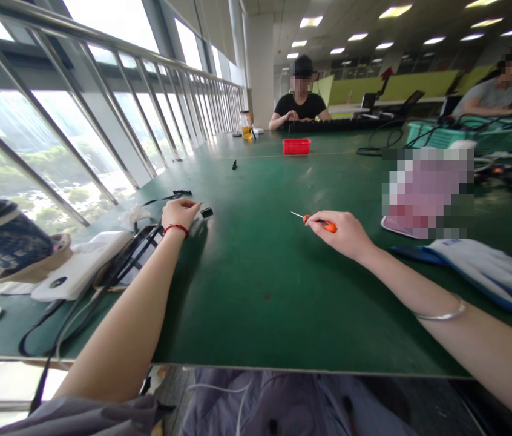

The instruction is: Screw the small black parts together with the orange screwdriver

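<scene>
My right hand (344,233) is closed round a small screwdriver (315,221) with an orange handle, its thin metal tip pointing left above the green table (256,284). My left hand (180,213) reaches far to the left with the fingers curled into a loose fist, beside a small black part (206,212) lying on the table. Whether the fingers hold anything is hidden. A red cord circles my left wrist and a silver bangle my right forearm.
Black cables (115,266), a white device (78,269) and a cap (6,239) lie at the left by the window railing. White and blue gloves (478,266) lie at right. A red tray (296,146) stands farther back. Two people sit at the far end.
</scene>
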`<move>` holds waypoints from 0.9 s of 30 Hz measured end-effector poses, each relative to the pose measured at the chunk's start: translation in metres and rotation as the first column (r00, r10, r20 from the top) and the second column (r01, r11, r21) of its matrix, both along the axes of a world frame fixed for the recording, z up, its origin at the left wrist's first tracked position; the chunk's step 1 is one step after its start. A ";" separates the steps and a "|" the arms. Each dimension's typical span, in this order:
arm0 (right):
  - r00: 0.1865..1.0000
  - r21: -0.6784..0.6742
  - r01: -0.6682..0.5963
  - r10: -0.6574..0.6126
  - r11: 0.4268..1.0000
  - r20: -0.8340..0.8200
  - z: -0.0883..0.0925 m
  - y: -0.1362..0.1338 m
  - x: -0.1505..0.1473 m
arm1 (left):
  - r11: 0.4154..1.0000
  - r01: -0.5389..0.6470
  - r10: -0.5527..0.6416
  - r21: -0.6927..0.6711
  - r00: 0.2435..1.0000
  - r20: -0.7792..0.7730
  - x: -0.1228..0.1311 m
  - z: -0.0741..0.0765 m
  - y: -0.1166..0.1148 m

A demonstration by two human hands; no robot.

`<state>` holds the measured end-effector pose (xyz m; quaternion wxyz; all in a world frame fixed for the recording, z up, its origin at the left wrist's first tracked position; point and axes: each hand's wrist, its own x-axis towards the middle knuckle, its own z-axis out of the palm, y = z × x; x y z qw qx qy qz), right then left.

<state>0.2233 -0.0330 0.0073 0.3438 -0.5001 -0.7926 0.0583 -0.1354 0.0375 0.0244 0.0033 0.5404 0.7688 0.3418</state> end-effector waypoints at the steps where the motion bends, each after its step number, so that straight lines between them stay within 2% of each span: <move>1: 1.000 0.001 -0.003 0.003 1.000 -0.001 0.000 0.000 0.000 | 1.000 0.014 -0.014 -0.004 1.000 0.010 -0.003 -0.002 0.002; 10: 1.000 -0.024 0.010 -0.010 1.000 0.001 0.000 -0.001 -0.002 | 0.994 0.105 -0.104 -0.024 0.994 0.042 -0.011 -0.018 0.015; 27: 1.000 -0.028 -0.004 0.005 1.000 0.008 -0.001 -0.002 -0.002 | 0.988 0.153 -0.153 -0.034 0.988 0.021 -0.017 -0.017 0.016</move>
